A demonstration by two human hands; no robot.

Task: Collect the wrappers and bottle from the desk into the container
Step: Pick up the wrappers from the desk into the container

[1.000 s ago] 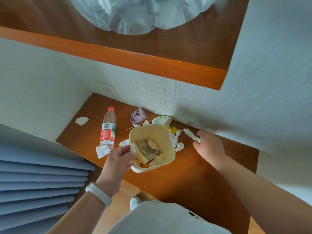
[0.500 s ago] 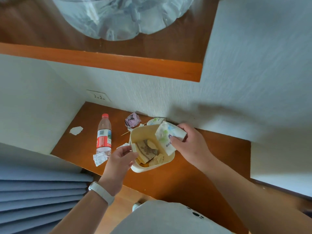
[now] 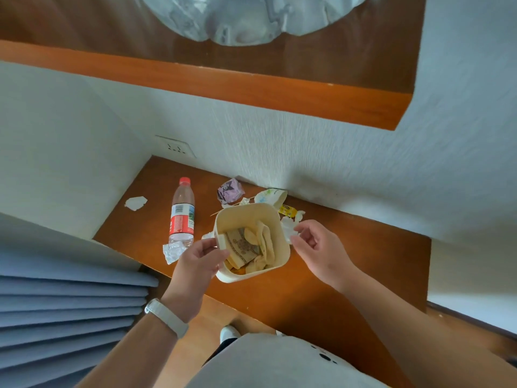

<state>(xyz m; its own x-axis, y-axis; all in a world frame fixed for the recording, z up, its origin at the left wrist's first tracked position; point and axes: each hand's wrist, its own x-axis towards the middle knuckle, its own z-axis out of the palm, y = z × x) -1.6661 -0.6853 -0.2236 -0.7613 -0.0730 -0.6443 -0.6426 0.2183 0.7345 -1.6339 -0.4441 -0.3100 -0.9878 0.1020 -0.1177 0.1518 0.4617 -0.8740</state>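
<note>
Head view, single frame

- Container: cream, open-topped, located near the middle of the desk. Whether it rests on the desk or is lifted cannot be told
- Inside the container a brown patterned wrapper and pale crumpled wrappers are seen
- Left hand: a tab on the container rim, at the container's 9 o'clock, is pinched between thumb and fingers. A white wristband is worn on this wrist
- Right hand: positioned at the container's 3 o'clock, fingers loosely curled with thumb and index apart. A white crumpled wrapper, just beside the rim, is met by the fingertips; whether it is pinched cannot be told
- Bottle: clear plastic, red cap, red label, laid flat on the desk at the container's 9 o'clock, well apart from the left hand. Cap is pointed to 12 o'clock, toward the wall; base end is crushed
- Still on the desk: purple wrapper at 11 o'clock of the container, printed white wrapper at 12 o'clock, yellow wrapper at 1 o'clock, white scrap far out at 9 o'clock beyond the bottle
</note>
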